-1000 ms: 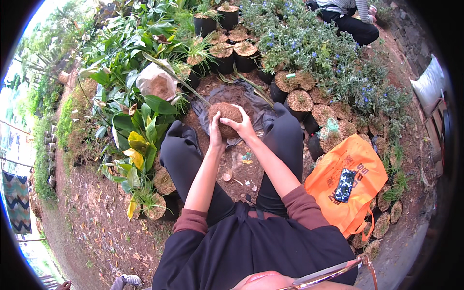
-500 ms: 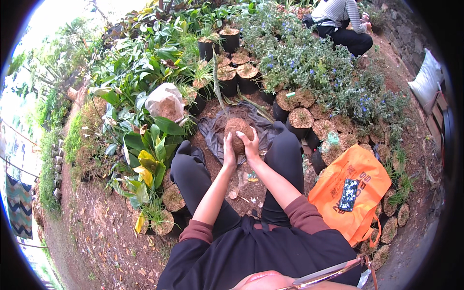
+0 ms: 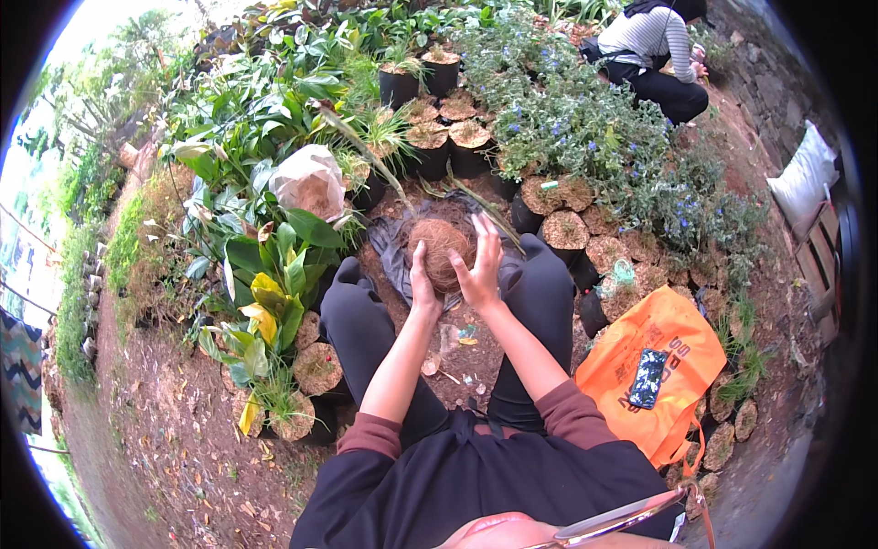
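Note:
Between my knees is a round ball of brown coconut fibre (image 3: 439, 245), with a long, thin, stiff leaf (image 3: 366, 151) slanting up and left from its far side. My left hand (image 3: 422, 282) holds the ball's left side, fingers curved along it. On the other side, my right hand (image 3: 479, 271) has its fingers stretched out and spread, the thumb close against the fibre. Whether its palm touches the ball is hard to see. Beneath lies a dark grey plastic sheet (image 3: 388, 249) with loose brown fibre on it. Another long leaf (image 3: 489, 212) lies at the sheet's far right.
A whitish bag of brown material (image 3: 311, 188) stands among leafy plants at the left. Potted plants in black bags (image 3: 427, 151) line the far side. At my right, an orange bag (image 3: 672, 366) carries a phone (image 3: 648, 379). Another person (image 3: 649, 55) crouches far right.
My right hand's fingers have lifted and spread from the ball, while my left stays on it. The long leaf has swung from nearly upright to leaning left. The view has shifted slightly.

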A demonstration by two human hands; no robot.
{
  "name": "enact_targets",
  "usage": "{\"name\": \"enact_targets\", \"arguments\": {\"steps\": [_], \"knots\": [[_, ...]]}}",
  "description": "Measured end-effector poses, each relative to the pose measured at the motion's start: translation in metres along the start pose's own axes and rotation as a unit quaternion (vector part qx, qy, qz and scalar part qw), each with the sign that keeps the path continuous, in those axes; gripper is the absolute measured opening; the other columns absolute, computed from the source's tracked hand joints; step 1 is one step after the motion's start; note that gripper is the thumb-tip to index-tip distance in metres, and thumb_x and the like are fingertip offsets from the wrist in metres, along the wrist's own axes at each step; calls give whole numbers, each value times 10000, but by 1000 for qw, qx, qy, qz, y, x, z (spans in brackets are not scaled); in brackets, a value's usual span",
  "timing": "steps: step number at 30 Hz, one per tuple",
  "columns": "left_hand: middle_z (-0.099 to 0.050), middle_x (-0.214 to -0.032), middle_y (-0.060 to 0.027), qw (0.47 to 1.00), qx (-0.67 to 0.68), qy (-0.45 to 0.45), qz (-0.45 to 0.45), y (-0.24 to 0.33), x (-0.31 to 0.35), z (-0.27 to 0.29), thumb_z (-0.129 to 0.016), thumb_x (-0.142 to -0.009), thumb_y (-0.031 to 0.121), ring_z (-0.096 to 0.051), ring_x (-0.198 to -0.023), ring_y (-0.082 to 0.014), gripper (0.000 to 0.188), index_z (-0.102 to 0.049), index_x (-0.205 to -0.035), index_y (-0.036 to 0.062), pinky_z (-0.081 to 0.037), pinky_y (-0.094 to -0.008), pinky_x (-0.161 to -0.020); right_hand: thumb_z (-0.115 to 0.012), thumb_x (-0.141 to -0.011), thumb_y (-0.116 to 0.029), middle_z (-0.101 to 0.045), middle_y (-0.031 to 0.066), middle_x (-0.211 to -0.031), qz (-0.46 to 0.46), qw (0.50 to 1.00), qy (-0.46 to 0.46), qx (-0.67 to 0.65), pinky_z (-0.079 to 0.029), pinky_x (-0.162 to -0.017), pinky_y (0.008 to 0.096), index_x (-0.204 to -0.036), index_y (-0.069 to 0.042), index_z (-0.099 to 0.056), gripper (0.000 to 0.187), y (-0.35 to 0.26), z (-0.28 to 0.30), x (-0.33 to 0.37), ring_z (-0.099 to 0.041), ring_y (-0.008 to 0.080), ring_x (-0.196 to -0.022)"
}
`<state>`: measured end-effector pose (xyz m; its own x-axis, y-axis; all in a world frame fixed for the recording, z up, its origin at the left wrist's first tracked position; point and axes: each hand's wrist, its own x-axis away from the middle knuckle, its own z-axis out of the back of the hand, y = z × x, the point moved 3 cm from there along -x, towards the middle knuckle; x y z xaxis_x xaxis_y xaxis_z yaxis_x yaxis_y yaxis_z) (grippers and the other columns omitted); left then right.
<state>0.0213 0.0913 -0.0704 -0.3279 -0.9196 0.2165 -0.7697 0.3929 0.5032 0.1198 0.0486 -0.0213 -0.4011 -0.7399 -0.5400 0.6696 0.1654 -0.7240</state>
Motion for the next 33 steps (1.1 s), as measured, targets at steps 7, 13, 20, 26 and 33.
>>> {"name": "enact_targets", "arguments": {"steps": [7,13,20,26,33], "knots": [[-559,-1116,-88,996,-80,-4,-26,-1,4,4,-528,-864,325,-560,-977,-180,415,-515,-1143,19,-446,-312,-856,-639,-768,-400,-390,196,-1314,10,984,-90,-154,-290,-1015,415,-1330,-36,-334,735,-5,-14,-1,-378,311,-1229],[-556,-1118,-102,998,-57,-14,-15,-1,5,6,-515,-872,346,-563,-984,-209,445,-488,-1163,11,-450,-331,-860,-782,-662,-215,-519,131,-1141,-156,878,-86,-444,-419,-906,314,-1256,1,-356,763,7,-25,7,-524,185,-1033],[-514,-1160,-95,991,-130,-16,-42,-6,3,12,-525,-870,355,-501,-1058,-188,478,-440,-1205,26,-400,-318,-904,-733,-688,-170,-550,100,-1080,-216,842,-72,-488,-430,-865,299,-1187,-5,-414,615,11,-23,13,-538,167,-978],[-471,-1212,-126,936,-344,-37,-63,17,0,7,-528,-871,387,-451,-1121,-205,531,-438,-1208,-13,-333,-312,-965,-717,-685,-155,-566,84,-1037,-298,779,-42,-550,-436,-842,290,-1149,-7,-450,556,22,-29,14,-549,160,-928],[-360,-1325,-209,765,-555,-82,-315,68,14,-56,-482,-888,271,-339,-1247,-283,541,-339,-1297,-53,-240,-358,-1041,-741,-671,-147,-572,80,-1019,-239,850,35,-469,-437,-829,286,-1123,-10,-470,545,28,-28,7,-545,152,-916]]}}
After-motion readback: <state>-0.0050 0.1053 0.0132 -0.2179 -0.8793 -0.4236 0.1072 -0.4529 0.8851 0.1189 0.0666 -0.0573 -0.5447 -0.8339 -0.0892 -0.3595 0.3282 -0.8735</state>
